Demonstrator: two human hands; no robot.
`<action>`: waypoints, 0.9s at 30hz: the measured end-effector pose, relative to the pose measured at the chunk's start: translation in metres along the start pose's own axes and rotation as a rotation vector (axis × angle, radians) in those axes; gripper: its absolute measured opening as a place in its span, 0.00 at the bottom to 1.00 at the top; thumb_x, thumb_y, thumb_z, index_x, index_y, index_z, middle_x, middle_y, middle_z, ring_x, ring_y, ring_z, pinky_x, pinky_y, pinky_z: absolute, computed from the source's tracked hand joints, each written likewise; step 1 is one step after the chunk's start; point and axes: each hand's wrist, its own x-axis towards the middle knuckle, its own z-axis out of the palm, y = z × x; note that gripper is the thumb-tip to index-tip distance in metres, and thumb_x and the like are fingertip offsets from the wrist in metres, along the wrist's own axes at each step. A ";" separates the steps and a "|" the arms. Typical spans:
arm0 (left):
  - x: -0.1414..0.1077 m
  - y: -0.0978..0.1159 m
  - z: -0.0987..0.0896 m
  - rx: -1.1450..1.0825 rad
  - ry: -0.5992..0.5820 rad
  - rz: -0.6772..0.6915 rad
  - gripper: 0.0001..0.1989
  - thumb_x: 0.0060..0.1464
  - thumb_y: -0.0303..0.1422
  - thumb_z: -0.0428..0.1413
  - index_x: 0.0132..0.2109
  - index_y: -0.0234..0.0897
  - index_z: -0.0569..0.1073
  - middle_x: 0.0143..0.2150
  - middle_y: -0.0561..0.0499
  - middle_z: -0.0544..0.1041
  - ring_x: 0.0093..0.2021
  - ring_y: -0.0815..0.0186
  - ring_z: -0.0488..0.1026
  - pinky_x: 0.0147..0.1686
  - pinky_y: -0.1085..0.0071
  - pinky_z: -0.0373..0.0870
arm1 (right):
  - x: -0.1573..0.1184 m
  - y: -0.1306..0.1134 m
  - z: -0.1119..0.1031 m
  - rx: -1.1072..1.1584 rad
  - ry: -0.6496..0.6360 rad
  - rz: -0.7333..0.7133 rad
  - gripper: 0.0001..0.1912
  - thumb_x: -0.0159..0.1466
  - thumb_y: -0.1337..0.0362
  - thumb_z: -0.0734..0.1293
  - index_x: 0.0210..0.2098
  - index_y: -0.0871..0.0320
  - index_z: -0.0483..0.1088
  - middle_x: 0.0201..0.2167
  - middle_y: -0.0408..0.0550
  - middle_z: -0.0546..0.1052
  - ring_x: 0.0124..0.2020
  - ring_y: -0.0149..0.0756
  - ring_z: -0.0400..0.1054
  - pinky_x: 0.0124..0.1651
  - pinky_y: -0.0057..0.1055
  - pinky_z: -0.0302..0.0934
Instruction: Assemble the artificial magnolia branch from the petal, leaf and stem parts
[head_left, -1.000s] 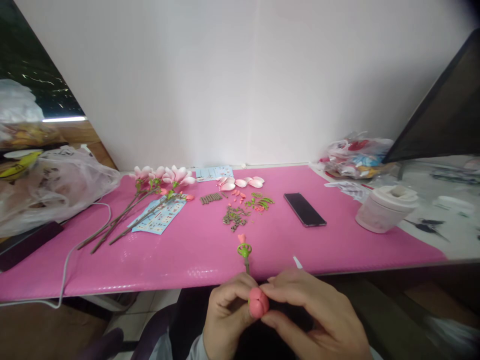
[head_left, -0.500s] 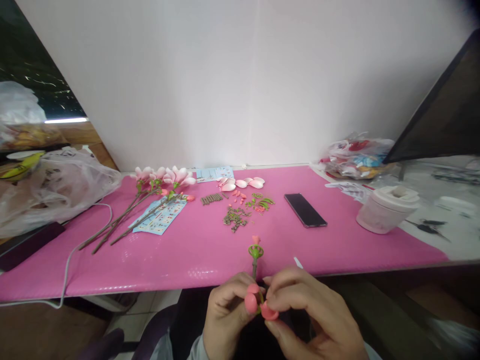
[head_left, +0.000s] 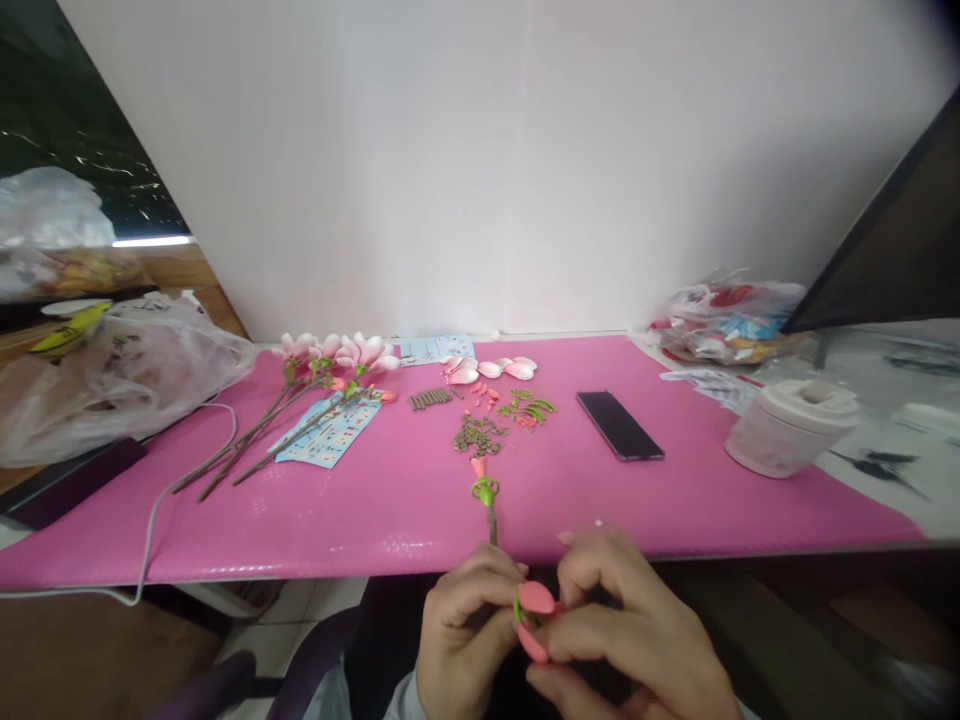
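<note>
Just in front of the table edge, my left hand [head_left: 469, 625] is closed round a flower stem [head_left: 492, 522], whose far end carries a green ring piece and a small coral tip [head_left: 479, 467]. Coral petals [head_left: 537, 598] stick out between my two hands, joined to a green part. The fingers of my right hand [head_left: 630, 625] pinch the lower petal from the right. Beyond the stem lie loose brown pieces [head_left: 478, 435], green pieces [head_left: 537, 408], small coral pieces and pale pink petals [head_left: 519, 368] on the pink mat [head_left: 420, 490].
Finished-looking pink flowers [head_left: 364, 352] lie at the left over a blue sticker sheet [head_left: 330, 435]. A black phone [head_left: 619, 425] and a white cup [head_left: 787, 430] are at the right. Plastic bags [head_left: 127, 380] and a cable [head_left: 154, 510] occupy the left side.
The stem's far end has swung left and the coral petals have turned, one now above the other. Both hands remain at them. The whole view has shifted slightly.
</note>
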 end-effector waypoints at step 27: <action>0.008 -0.002 -0.015 -0.250 0.058 -0.138 0.07 0.47 0.35 0.61 0.28 0.37 0.78 0.25 0.50 0.71 0.29 0.66 0.67 0.33 0.68 0.63 | 0.008 0.022 -0.026 -0.088 0.043 0.215 0.06 0.58 0.64 0.67 0.36 0.52 0.73 0.32 0.44 0.78 0.33 0.33 0.73 0.36 0.23 0.69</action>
